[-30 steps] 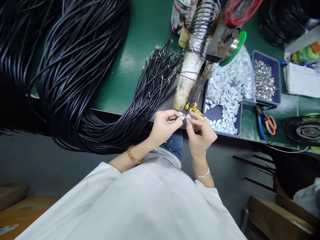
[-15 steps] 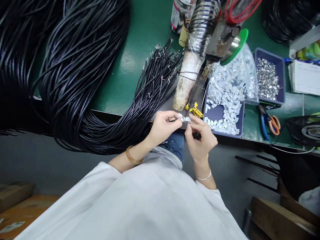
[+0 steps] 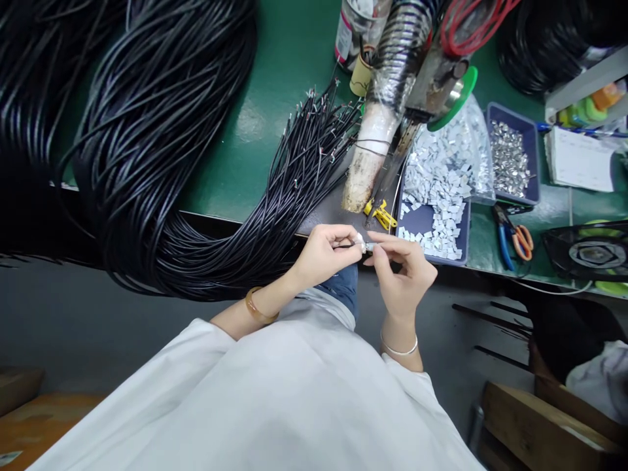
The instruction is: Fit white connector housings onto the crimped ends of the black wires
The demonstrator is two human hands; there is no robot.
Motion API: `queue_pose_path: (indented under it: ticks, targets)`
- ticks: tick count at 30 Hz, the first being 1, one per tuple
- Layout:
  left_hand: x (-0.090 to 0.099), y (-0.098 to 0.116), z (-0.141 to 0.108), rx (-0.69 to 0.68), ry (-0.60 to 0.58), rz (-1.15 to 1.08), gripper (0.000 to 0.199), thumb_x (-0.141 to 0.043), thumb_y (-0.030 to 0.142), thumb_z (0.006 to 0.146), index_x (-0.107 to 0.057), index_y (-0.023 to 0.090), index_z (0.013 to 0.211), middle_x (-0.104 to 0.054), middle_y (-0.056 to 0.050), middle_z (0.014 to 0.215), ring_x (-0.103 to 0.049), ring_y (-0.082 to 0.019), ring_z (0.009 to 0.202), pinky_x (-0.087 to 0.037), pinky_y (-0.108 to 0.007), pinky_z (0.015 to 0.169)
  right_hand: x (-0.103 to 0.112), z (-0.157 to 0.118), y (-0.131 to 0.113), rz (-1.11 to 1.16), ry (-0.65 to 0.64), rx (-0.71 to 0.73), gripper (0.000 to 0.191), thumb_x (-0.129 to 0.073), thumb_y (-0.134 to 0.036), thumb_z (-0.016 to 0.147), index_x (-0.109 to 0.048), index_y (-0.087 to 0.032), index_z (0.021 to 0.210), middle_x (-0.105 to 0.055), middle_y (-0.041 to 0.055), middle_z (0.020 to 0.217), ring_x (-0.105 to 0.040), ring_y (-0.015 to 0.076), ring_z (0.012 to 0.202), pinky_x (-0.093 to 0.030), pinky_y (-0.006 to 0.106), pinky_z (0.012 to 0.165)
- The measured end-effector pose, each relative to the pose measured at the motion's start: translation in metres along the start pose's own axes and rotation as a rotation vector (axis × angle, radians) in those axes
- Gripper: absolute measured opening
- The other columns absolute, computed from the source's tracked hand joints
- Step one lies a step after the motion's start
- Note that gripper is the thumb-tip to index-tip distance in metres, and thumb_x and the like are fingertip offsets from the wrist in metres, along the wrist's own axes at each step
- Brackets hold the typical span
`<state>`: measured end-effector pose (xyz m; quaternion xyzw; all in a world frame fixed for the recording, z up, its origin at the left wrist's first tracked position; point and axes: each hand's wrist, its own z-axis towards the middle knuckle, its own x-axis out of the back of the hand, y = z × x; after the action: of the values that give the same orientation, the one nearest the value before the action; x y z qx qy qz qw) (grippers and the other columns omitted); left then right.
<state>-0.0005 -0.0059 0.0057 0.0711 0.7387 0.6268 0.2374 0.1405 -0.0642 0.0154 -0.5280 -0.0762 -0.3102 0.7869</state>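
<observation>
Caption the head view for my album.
Left hand holds a cable end, right hand a small pale piece, beside bundled black cables.

Green bench point(image 3: 223, 190) is running across the upper view, carrying nearly everything. Left side: a thick bundle of black cables point(image 3: 147, 131) is lying on it and looping over the front edge; the cable ends point(image 3: 314, 140) are fanning out mid-bench, partly over a dark board point(image 3: 318, 220). Clear jar point(image 3: 360, 39) is standing behind, small yellow holder point(image 3: 360, 78) just in front of it. Right: a tray point(image 3: 416, 221) is sitting at the front edge, holding small white pieces point(image 3: 444, 219). Second tray point(image 3: 536, 154), full of metal bits point(image 3: 510, 154), is sitting farther right. Pliers point(image 3: 504, 243) are lying in front of that one, paper stack point(image 3: 579, 160) right of it. Black coil point(image 3: 534, 55) is resting behind.
</observation>
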Motion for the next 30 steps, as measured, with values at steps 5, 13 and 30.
queue_pose_path:
  ticks: [5,13,30]
  targets:
    - [-0.001,0.001,0.0,0.019,0.049,-0.059,0.01,-0.068,0.022,0.069,-0.066,0.013,0.064,-0.055,0.003,0.057,-0.042,-0.007,0.054,-0.033,-0.02,0.052,-0.001,-0.004,0.005,-0.054,0.166,0.052,0.004,-0.066,-0.02,0.087,-0.067,-0.023,0.09,-0.073,-0.004,0.075,-0.067,0.0093,0.052,-0.054,0.021,0.048]
    - [-0.001,-0.001,0.005,-0.065,0.111,-0.032,0.015,-0.067,0.021,0.073,-0.064,0.014,0.06,-0.051,0.004,0.055,-0.039,-0.006,0.053,-0.032,-0.021,0.052,-0.003,0.002,0.011,0.096,0.351,0.036,0.014,-0.056,-0.021,0.093,-0.057,-0.023,0.107,-0.075,-0.0032,0.079,-0.072,0.0114,0.058,-0.058,0.023,0.055]
    - [-0.005,0.001,0.011,-0.1,0.194,0.057,0.007,-0.066,0.019,0.071,-0.069,0.013,0.067,-0.054,0.003,0.059,-0.042,-0.006,0.053,-0.034,-0.018,0.05,-0.016,0.011,0.014,-0.082,0.145,0.16,0.011,-0.069,-0.014,0.083,-0.069,-0.024,0.089,-0.077,0.0015,0.097,-0.074,0.0179,0.094,-0.061,0.036,0.085]
